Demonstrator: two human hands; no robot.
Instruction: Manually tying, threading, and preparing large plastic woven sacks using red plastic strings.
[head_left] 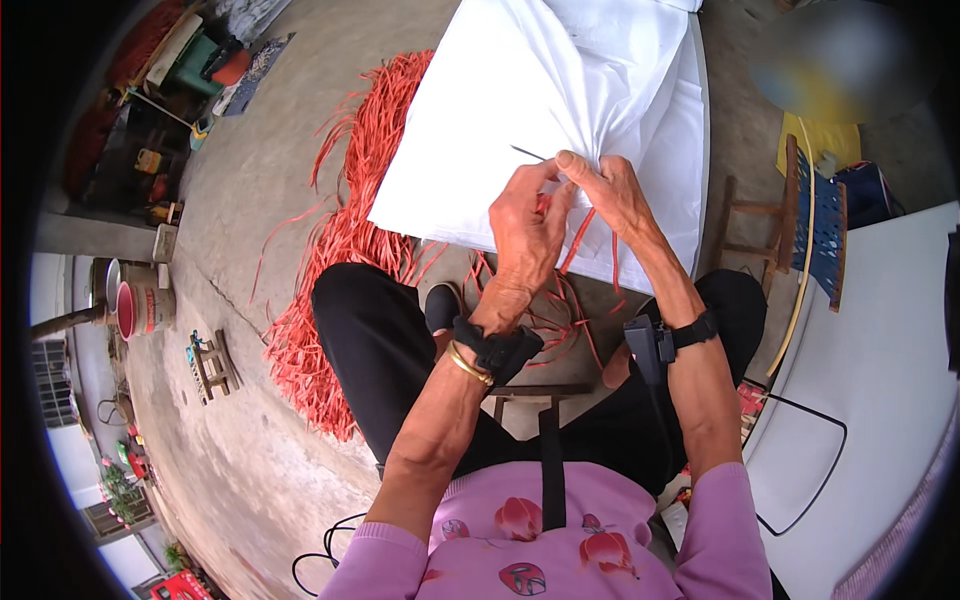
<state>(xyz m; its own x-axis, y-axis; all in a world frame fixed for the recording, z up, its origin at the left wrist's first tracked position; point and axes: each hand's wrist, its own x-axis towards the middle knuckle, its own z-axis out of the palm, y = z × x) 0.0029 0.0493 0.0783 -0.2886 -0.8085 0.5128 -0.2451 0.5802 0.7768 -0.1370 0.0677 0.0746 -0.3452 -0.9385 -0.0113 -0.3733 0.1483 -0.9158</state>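
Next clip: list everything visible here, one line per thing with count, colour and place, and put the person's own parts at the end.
Stack of white fabric sheets: one stack, white, on the concrete floor ahead of the hands.
Heap of red plastic strips: one long heap, red-orange, on the floor left of the sheets.
Loose red strips: several, red, hanging from the hands to the floor.
Thin dark needle: one, dark, sticking out just above the fingers.
Small wooden stool: one, brown, floor at left.
Red-rimmed bucket: one, far left.
Wooden chair with blue seat: one, right.
White table: one, lower right.
Left hand: pinching strips at the fabric edge.
Right hand: gripping the gathered fabric and a strip.
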